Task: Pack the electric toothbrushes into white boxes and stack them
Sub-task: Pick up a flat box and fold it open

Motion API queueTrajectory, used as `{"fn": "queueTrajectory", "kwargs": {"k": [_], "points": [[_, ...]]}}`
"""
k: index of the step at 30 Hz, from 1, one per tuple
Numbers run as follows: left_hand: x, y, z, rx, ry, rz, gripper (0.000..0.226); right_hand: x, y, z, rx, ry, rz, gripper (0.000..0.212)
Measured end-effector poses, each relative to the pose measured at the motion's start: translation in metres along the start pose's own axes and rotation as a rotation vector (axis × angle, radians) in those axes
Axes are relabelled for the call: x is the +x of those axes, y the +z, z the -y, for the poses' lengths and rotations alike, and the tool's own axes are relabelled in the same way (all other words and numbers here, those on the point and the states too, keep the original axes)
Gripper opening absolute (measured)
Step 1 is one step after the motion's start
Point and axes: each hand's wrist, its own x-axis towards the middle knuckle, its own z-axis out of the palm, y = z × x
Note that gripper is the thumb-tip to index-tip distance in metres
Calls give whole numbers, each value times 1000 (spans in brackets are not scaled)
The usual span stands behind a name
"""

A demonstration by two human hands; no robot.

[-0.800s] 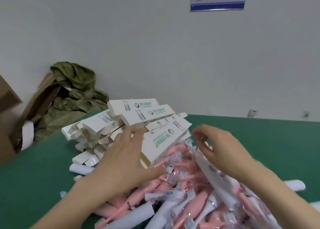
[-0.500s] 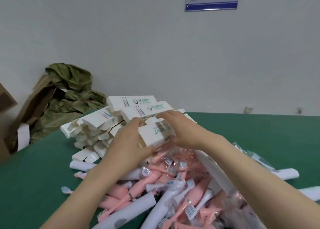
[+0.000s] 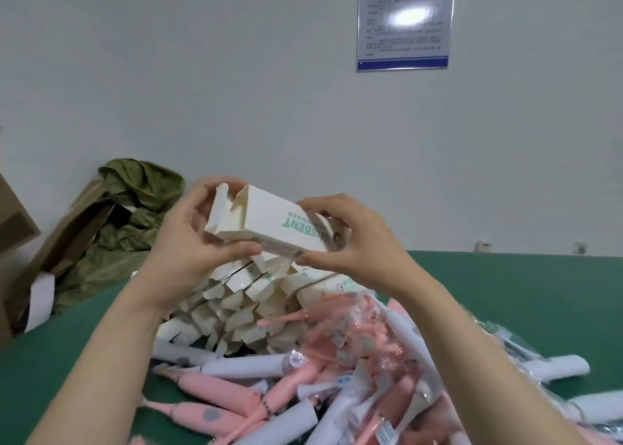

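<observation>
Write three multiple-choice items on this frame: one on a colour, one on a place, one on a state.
1. The table top is: A red; B green; C grey.
2. The box being held is: A flat on the table; B up in the air over the box pile; C on the floor.
3. The box end at the left hand is: A open, flaps out; B taped shut; C crushed flat.

Key:
1 B: green surface shows on both sides of the arms.
2 B: the left hand and right hand grip the box clear above the pile.
3 A: the flaps stand out loose beside the left hand's fingers.
</observation>
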Motion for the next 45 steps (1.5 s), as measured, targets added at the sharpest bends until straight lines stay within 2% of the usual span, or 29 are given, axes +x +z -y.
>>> {"fn": "queueTrajectory", "kwargs": {"k": [2,5,7,9,11,13,16,19,20,22,24,28,30,32,33,34,36,37,39,40,41,42,44,45], "points": [[6,1,6,-266,-37,-25,84,-2,6,10,55,20,-54,50],[7,18,14,-612,-229,-103,118,8,17,23,104,135,-168,43],[3,28,16,-540,-358,-36,127,20,17,29,337,330,-248,30],[-3,34,16,-283,-467,180,110,30,15,31,675,578,-247,33],[-6,35,15,-155,-552,320,77,32,14,27,816,704,-252,48],[-3,32,15,-158,-618,274,57,27,14,20,858,747,-323,47],[0,24,20,-160,-713,143,58,13,15,6,948,789,-347,41],[-3,22,24,-217,-763,167,58,3,19,-5,991,811,-369,37],[-4,21,24,-287,-760,176,62,0,20,-9,1001,827,-415,35],[-5,16,26,-432,-658,207,85,-3,22,-13,1089,875,-500,32],[-4,13,29,-408,-493,247,108,-4,23,-16,1197,911,-525,24],[-2,23,24,-282,-157,296,111,-7,26,-13,1511,962,-505,20],[-1,34,20,-111,-40,272,102,-6,28,-9,1655,998,-478,23],[1,45,16,17,49,89,78,-6,30,-7,1617,1026,-377,32],[2,48,13,50,103,-10,68,-7,30,-7,1501,1032,-281,37],[3,49,12,67,155,-84,62,-9,26,-8,1306,1020,-159,45],[3,50,9,69,212,-172,59,-13,17,-3,756,964,83,57],[3,49,7,83,223,-198,59,-14,11,-2,483,928,119,61],[2,50,1,161,252,-216,59,-13,1,0,80,784,-33,67],[2,51,-2,212,267,-207,58,-12,-3,2,-1,676,-156,67],[3,53,-4,262,277,-195,57,-11,-6,8,43,557,-263,63],[3,56,-6,302,284,-188,57,-11,-9,17,185,432,-315,57],[3,63,-7,344,295,-176,58,-9,-11,36,490,213,-240,46],[4,67,-7,354,300,-166,57,-10,-11,43,567,139,-181,42]]}}
